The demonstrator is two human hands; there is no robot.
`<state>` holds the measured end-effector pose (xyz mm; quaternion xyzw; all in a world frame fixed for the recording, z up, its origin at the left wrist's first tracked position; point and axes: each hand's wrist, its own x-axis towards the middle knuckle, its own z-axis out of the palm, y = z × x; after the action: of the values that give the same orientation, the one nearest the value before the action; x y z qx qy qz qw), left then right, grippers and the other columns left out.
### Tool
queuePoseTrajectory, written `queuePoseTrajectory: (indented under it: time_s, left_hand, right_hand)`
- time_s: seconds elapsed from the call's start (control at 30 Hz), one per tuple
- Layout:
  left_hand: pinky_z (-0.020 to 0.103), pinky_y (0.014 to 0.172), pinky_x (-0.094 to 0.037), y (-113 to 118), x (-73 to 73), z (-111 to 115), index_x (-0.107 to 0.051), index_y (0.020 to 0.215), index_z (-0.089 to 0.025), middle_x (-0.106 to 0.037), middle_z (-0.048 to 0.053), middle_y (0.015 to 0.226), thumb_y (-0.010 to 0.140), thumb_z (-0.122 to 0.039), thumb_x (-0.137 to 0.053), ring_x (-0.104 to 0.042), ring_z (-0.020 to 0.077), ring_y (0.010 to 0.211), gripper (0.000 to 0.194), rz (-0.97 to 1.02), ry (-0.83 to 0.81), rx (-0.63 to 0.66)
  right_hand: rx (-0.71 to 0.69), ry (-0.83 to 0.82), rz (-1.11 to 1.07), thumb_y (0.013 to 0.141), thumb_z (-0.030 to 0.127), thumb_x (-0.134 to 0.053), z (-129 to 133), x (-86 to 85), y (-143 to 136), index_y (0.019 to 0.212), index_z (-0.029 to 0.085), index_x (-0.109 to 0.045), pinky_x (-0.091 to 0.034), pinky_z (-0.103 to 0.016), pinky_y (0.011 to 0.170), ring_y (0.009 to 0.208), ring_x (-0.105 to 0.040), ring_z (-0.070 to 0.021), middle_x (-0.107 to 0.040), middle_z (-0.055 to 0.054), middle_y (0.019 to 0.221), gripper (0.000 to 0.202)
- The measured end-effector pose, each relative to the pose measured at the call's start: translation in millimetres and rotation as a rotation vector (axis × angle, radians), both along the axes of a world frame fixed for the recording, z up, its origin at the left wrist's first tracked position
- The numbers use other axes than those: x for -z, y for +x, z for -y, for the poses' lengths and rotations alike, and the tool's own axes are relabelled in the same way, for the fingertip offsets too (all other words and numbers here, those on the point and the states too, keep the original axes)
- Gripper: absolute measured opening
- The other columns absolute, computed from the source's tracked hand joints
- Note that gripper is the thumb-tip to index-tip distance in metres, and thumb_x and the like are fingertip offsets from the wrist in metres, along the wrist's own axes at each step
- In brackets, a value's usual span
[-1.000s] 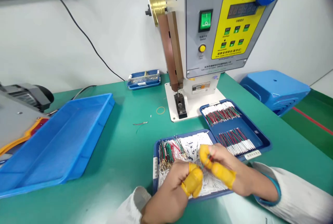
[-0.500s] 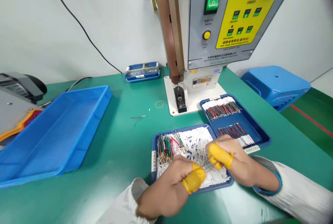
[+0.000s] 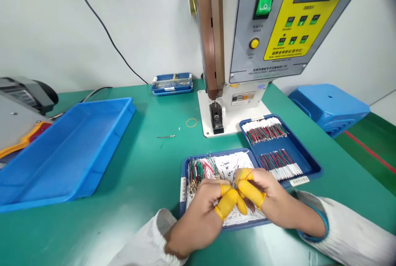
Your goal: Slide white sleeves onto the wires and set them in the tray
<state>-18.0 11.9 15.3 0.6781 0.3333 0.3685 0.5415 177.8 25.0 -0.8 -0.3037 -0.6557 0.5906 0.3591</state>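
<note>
1. The left hand (image 3: 206, 212) and right hand (image 3: 272, 196) come together at the fingertips, thumbs pressed to forefingers in a tight pinch over the near tray (image 3: 247, 224).
2. The thin wires (image 3: 249, 173) are at that meeting point: a red strand shows against the right forefinger. The left hand seems clamped on the same piece, though the fingers cover most of it and I cannot tell exactly where.
3. Such wires look very light and bendy, likely to spring or twist rather than hold a line; a pinch close to the working end should steady them best.
4. Yellow finger covers (image 3: 227, 204) wrap the pinching fingers – probably good grip on slick insulation, with some loss of feel.
5. From the hands, a bundle of wires (image 3: 199, 171) lies at ten o'clock in the near tray. Its brassy ends look easiest to bend or damage, so the coloured lengths are the safer hold.
6. White pieces (image 3: 233, 163) spread at twelve o'clock, light and probably quick to roll or scatter.
7. At two o'clock, the far tray (image 3: 297, 146) bears two rows of wires with white ends – best lifted singly, mid-length.
</note>
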Motion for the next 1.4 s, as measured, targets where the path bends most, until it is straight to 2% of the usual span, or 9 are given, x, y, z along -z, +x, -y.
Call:
queuePoseTrajectory:
  time_s: [0.1,0.2,0.3,0.43,0.63,0.87,1.03,1.23,1.4]
  left_hand:
    - [0.024,0.066,-0.034,-1,1.5,1,-0.076,0.077,-0.015,-0.057,0.001,0.069,0.104,-0.048,-0.051,-0.049,0.0101,0.066,0.049,-0.031,0.004,-0.058]
    - [0.024,0.065,-0.033,-4,2.8,-1,-0.076,0.078,-0.016,-0.055,0.0,0.066,0.105,-0.041,-0.052,-0.047,0.0091,0.063,0.043,-0.019,0.023,-0.127]
    - [0.023,0.06,-0.031,-10,6.4,-6,-0.072,0.075,-0.015,-0.051,-0.002,0.063,0.105,-0.04,-0.05,-0.041,0.0079,0.058,0.044,0.043,-0.016,-0.2]
    - [0.023,0.057,-0.027,-18,10.2,-11,-0.067,0.072,-0.015,-0.043,-0.004,0.06,0.103,-0.035,-0.05,-0.035,0.0076,0.057,0.041,0.095,-0.083,-0.276]
    - [0.022,0.056,-0.028,-14,-0.4,-13,-0.052,0.057,-0.015,-0.039,-0.004,0.058,0.09,-0.021,-0.054,-0.034,0.0075,0.057,0.033,0.068,-0.137,-0.311]
    - [0.022,0.056,-0.029,-11,1.1,-15,-0.07,0.072,-0.012,-0.047,-0.003,0.06,0.087,-0.022,-0.052,-0.037,0.0085,0.058,0.026,0.038,-0.212,-0.291]
    - [0.022,0.054,-0.025,-10,-0.5,-12,-0.069,0.068,-0.012,-0.043,-0.004,0.058,0.09,-0.025,-0.054,-0.034,0.0077,0.056,0.029,-0.008,-0.195,-0.306]
    - [0.022,0.054,-0.026,-9,-0.9,-7,-0.072,0.075,-0.013,-0.037,-0.005,0.054,0.098,-0.038,-0.055,-0.031,0.0073,0.052,0.038,-0.012,-0.156,-0.229]
    - [0.023,0.054,-0.027,-7,-2.1,-5,-0.074,0.078,-0.014,-0.042,-0.004,0.055,0.101,-0.041,-0.05,-0.036,0.0081,0.053,0.043,-0.106,-0.116,-0.179]
  right_hand:
    - [0.075,0.033,-0.005,0.106,0.036,-0.051,-3,-0.2,5,0.074,0.02,-0.054,-0.041,-0.021,0.051,0.055,-0.05,-0.0088,-0.053,0.002,0.067,0.036]
    - [0.157,0.065,0.084,0.11,0.036,-0.041,-18,-4.4,20,0.09,0.021,-0.064,-0.046,-0.023,0.052,0.06,-0.056,-0.0114,-0.061,-0.001,0.076,0.034]
    - [0.258,0.432,0.341,0.106,0.028,-0.052,-41,-9.9,40,0.117,0.024,-0.066,-0.054,-0.032,0.072,0.087,-0.064,-0.0176,-0.067,-0.006,0.106,0.019]
    - [0.061,0.789,0.604,0.102,0.015,-0.056,-61,-8.3,50,0.141,0.024,-0.055,-0.051,-0.044,0.096,0.111,-0.057,-0.0246,-0.067,-0.009,0.121,0.04]
    - [-0.096,0.979,0.926,0.098,0.003,-0.055,-54,1.3,38,0.152,0.023,-0.046,-0.052,-0.05,0.09,0.113,-0.054,-0.0316,-0.07,-0.009,0.115,0.059]
    - [-0.222,1.106,1.028,0.099,0.015,-0.062,-61,-10.8,29,0.144,0.018,-0.054,-0.05,-0.049,0.082,0.108,-0.059,-0.0335,-0.074,-0.011,0.11,0.045]
    - [-0.097,0.883,0.743,0.104,0.018,-0.057,-58,-10.6,30,0.133,0.023,-0.064,-0.053,-0.046,0.086,0.104,-0.064,-0.0274,-0.075,-0.009,0.11,0.031]
    - [0.342,0.093,0.128,0.085,0.028,-0.083,-39,-14.3,21,0.112,0.027,-0.075,-0.061,-0.03,0.077,0.083,-0.073,-0.0155,-0.078,-0.001,0.094,0.028]
    - [0.489,-0.208,-0.222,0.074,0.024,-0.091,-34,-17.4,14,0.104,0.027,-0.078,-0.061,-0.022,0.077,0.082,-0.074,-0.0117,-0.079,0.001,0.092,0.033]
